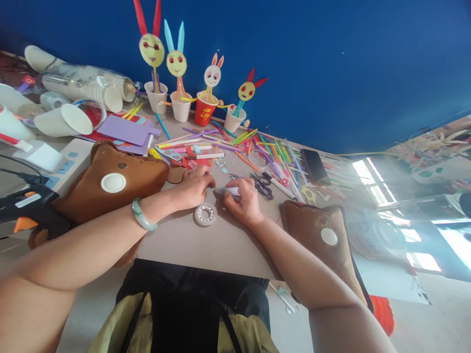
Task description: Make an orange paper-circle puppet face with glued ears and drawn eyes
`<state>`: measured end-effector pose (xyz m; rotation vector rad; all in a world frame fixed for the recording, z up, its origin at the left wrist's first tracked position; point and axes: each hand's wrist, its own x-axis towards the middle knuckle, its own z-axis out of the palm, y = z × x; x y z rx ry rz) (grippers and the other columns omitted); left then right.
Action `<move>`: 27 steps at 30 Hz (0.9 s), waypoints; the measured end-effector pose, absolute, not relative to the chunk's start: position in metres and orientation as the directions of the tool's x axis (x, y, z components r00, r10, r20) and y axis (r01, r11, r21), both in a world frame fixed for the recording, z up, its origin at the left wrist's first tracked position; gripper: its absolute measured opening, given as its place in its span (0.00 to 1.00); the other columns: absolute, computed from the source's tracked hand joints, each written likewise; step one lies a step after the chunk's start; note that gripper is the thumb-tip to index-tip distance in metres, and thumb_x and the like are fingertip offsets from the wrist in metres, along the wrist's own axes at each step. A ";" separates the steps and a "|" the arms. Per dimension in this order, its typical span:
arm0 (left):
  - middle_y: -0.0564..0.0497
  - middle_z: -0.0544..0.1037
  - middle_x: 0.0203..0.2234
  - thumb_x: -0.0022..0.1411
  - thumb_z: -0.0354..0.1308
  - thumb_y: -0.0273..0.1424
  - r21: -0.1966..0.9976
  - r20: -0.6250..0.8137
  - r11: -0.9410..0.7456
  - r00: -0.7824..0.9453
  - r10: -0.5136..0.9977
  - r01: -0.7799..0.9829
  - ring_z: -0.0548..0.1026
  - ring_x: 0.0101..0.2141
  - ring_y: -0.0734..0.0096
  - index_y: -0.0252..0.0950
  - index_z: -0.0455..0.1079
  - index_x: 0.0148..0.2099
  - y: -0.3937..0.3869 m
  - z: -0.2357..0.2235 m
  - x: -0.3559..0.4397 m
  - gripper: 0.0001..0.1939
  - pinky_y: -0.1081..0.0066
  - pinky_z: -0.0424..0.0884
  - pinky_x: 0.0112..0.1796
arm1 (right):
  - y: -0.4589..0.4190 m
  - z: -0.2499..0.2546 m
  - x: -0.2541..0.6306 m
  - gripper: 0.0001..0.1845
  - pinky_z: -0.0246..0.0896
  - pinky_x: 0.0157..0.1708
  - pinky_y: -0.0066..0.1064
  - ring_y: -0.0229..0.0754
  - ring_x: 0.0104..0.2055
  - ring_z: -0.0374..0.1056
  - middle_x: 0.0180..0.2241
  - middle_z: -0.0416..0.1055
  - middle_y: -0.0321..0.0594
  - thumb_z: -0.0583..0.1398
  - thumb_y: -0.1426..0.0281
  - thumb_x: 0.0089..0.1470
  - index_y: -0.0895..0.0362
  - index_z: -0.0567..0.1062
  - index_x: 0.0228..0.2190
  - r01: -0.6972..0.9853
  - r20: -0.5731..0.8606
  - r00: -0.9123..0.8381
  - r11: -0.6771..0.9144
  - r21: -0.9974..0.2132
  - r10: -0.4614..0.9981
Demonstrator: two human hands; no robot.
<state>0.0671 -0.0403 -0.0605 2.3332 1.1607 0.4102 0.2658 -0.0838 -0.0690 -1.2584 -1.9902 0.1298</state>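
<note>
My right hand [245,200] is closed around a marker [232,191] with a pale barrel, its tip pointing left, low over the table. Just left of that tip, my left hand [194,189] rests on the table with its fingers curled and pinched together. Whatever lies under those fingertips is too small to make out. A roll of clear tape [205,214] lies flat in front of both hands. Beyond my right hand are black-handled scissors [263,187]. Past my left hand lie an uncapped-looking marker [204,156] and red paper scraps [180,163].
Several paper cups with rabbit-faced figures, one a red cup [205,111], stand along the blue wall. Coloured sticks [243,139] spread across the back. Brown cushions [127,171] flank the work area. At far left are a glue gun [33,206] and stacked cups [99,95]; a phone [315,166] lies right.
</note>
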 end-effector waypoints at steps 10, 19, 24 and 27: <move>0.46 0.67 0.45 0.54 0.49 0.17 0.552 0.050 -0.518 0.594 0.803 0.654 0.65 0.54 0.56 0.39 0.72 0.41 -0.041 -0.058 0.067 0.18 0.51 0.61 0.54 | -0.083 -0.069 0.265 0.03 0.59 0.41 0.39 0.44 0.33 0.69 0.28 0.74 0.36 0.59 0.70 0.53 0.52 0.71 0.33 0.717 0.534 -0.288 0.548 -0.430 0.795; 0.46 0.68 0.45 0.53 0.49 0.17 0.560 0.057 -0.515 0.591 0.805 0.649 0.66 0.54 0.56 0.38 0.72 0.42 -0.040 -0.062 0.067 0.19 0.50 0.62 0.53 | -0.086 -0.067 0.268 0.03 0.60 0.41 0.41 0.45 0.32 0.68 0.28 0.73 0.36 0.58 0.69 0.51 0.52 0.69 0.32 0.739 0.587 -0.189 0.508 -0.443 0.787; 0.46 0.67 0.45 0.54 0.49 0.18 0.562 0.058 -0.516 0.591 0.804 0.646 0.66 0.53 0.56 0.38 0.72 0.42 -0.040 -0.061 0.067 0.17 0.50 0.62 0.53 | -0.083 -0.070 0.266 0.04 0.58 0.43 0.41 0.45 0.33 0.70 0.30 0.75 0.37 0.59 0.67 0.55 0.52 0.72 0.35 0.717 0.525 -0.309 0.557 -0.419 0.793; 0.46 0.67 0.45 0.54 0.49 0.17 0.565 0.063 -0.515 0.589 0.806 0.645 0.66 0.53 0.56 0.39 0.72 0.41 -0.040 -0.061 0.067 0.17 0.51 0.62 0.54 | -0.082 -0.071 0.266 0.04 0.58 0.43 0.40 0.45 0.35 0.70 0.30 0.75 0.37 0.59 0.66 0.56 0.52 0.72 0.35 0.734 0.498 -0.303 0.533 -0.422 0.812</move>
